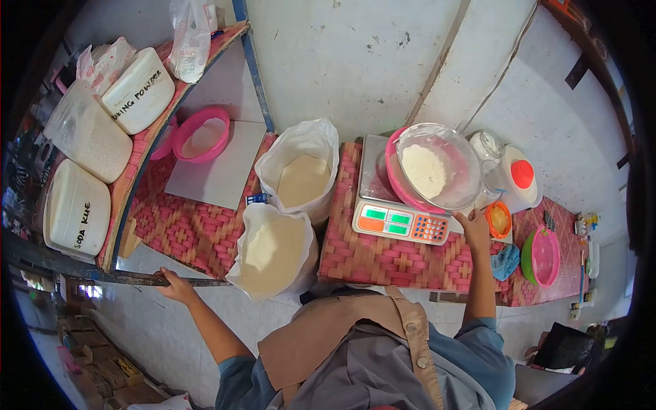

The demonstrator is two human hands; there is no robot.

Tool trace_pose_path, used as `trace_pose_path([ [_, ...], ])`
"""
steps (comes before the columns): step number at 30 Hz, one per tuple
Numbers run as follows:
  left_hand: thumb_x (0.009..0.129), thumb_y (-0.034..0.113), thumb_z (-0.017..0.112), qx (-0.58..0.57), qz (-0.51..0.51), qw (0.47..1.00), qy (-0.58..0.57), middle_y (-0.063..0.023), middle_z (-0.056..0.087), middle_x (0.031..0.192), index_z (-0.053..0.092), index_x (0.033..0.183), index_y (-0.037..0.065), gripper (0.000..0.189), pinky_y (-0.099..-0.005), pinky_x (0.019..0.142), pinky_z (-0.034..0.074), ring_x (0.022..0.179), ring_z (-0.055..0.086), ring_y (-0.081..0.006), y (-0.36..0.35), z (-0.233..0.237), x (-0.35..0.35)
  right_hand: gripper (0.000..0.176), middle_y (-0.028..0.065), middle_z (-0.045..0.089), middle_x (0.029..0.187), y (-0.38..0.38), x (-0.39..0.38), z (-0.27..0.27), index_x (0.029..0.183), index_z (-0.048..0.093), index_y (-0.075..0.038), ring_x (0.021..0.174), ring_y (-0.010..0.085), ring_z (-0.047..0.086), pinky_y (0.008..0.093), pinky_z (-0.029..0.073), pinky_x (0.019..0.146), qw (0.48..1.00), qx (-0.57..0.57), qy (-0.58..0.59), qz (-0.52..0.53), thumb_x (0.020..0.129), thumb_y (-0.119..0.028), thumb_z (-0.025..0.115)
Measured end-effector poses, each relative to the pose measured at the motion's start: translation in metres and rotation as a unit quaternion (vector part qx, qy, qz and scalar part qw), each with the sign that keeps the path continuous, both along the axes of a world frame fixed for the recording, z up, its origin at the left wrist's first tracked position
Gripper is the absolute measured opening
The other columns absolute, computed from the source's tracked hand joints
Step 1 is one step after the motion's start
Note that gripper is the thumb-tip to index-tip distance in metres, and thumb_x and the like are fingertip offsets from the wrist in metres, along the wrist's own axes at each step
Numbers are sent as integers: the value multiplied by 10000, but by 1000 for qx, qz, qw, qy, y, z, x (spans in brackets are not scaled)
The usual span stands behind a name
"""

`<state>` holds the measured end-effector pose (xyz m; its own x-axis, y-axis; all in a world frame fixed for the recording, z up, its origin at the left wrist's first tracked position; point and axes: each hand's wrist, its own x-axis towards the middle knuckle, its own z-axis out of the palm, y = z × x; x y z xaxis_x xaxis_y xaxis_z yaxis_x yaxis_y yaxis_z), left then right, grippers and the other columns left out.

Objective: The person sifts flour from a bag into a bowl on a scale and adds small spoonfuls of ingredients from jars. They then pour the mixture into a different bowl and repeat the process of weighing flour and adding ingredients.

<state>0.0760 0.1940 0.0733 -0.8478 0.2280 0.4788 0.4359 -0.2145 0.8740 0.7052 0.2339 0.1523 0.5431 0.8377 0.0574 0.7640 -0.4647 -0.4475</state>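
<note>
My left hand (179,285) is closed on the dark metal bar (130,277) at the shelf's front edge. At the lower right rim of a round, grey sieve (470,164), my right hand (473,225) has its thumb and fingers closed. Pale flour (425,171) lies in the sieve, which rests tilted in a pink basin (394,167). Both stand on a digital scale (400,222) with lit green displays, though its digits are too small to read surely. Left of the scale are two open white sacks, one of flour (273,249) and one of pale powder (304,179).
Labelled tubs of baking powder (140,92) and soda kue (78,208) stand on the left shelf. Below is a pink basket (201,134). Right of the scale are a glass jar (486,145), a red-lidded container (522,174), an orange bowl (499,219) and a pink-green basin (543,256).
</note>
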Motion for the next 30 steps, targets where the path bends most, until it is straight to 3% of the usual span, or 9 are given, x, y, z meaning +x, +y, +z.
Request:
trace_pose_path([
  [5, 814, 123, 527, -13, 16, 1000, 4, -30, 408, 634, 433, 781, -1, 159, -220, 452, 315, 519, 368, -99, 0, 0, 0, 598, 165, 508, 618, 1, -10, 4, 693, 470, 27, 590, 275, 497, 357, 384, 567, 1000, 14, -24, -12, 606, -545, 623],
  [8, 816, 110, 518, -28, 16, 999, 5, -29, 406, 640, 433, 780, 2, 142, -218, 455, 313, 523, 366, -98, 0, 0, 0, 596, 180, 522, 644, 4, -1, 0, 707, 475, 26, 614, 296, 515, 364, 392, 579, 999, -8, 31, 1, 606, -543, 621],
  [11, 816, 102, 512, -26, -5, 1000, 0, -29, 407, 645, 431, 786, 2, 132, -217, 457, 315, 530, 368, -96, -2, -1, -2, 583, 159, 503, 615, 2, -11, 2, 685, 465, 21, 577, 272, 485, 362, 378, 559, 1000, 16, -24, -13, 608, -534, 626],
  [13, 816, 107, 517, -1, -7, 1000, -4, -28, 407, 648, 426, 791, 2, 141, -215, 456, 312, 533, 366, -94, -1, -3, -1, 579, 176, 521, 636, 3, 3, -7, 709, 471, 24, 606, 294, 511, 368, 390, 574, 999, -11, 43, 5, 607, -522, 632],
  [17, 816, 115, 520, -6, 1, 1000, -20, -28, 406, 645, 424, 797, 2, 149, -219, 459, 313, 532, 366, -95, -1, -5, -4, 573, 152, 495, 603, 1, -17, 9, 683, 466, 27, 574, 262, 482, 358, 378, 557, 999, 8, -24, -21, 608, -513, 639],
  [19, 816, 121, 524, -12, 6, 1000, 2, -27, 406, 643, 425, 795, 4, 155, -220, 461, 315, 531, 367, -97, 0, -3, -1, 572, 165, 509, 620, 1, -3, 0, 705, 473, 27, 597, 280, 504, 362, 388, 570, 999, -3, 41, 8, 610, -513, 636],
  [23, 817, 122, 522, -25, -4, 1000, -4, -27, 406, 638, 427, 790, 2, 155, -219, 458, 316, 527, 368, -98, -2, -5, -3, 576, 152, 495, 607, 1, -18, 7, 691, 469, 27, 578, 256, 483, 354, 378, 559, 999, 1, -26, -22, 607, -518, 637],
  [25, 811, 116, 521, -8, 12, 1000, 1, -23, 403, 626, 428, 750, 3, 159, -212, 429, 289, 499, 348, -90, 1, 5, 5, 577, 169, 514, 631, 3, -4, -3, 714, 474, 24, 602, 275, 504, 357, 386, 571, 999, -13, 39, 2, 603, -517, 639],
  [30, 810, 129, 531, -6, -4, 1000, -3, -27, 409, 634, 432, 764, -1, 171, -213, 438, 301, 510, 357, -92, -1, -2, -2, 577, 179, 521, 646, 2, -20, 10, 718, 478, 29, 616, 291, 510, 358, 390, 579, 1000, -12, 13, -14, 601, -513, 641],
])
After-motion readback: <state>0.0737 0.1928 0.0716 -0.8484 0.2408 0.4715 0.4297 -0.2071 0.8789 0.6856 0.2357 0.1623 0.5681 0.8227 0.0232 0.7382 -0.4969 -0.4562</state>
